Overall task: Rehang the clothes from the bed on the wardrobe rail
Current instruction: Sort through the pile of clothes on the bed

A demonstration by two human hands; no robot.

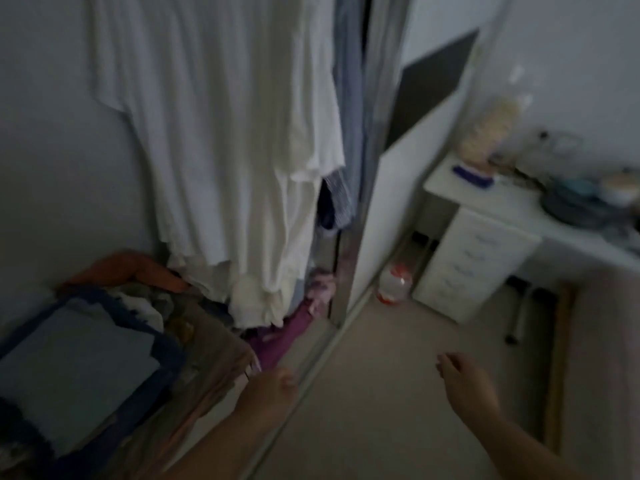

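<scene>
Fingers of left hand (268,393) and right hand (465,382) loosely apart, holding nothing, at 6 o'clock; white shirts (221,133) hang at 11, likely between trips.

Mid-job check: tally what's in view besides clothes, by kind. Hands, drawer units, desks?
Hands: 2, left hand and right hand, both empty
Drawer units: 1, white drawer unit
Desks: 1, white desk
Total: 4
</scene>
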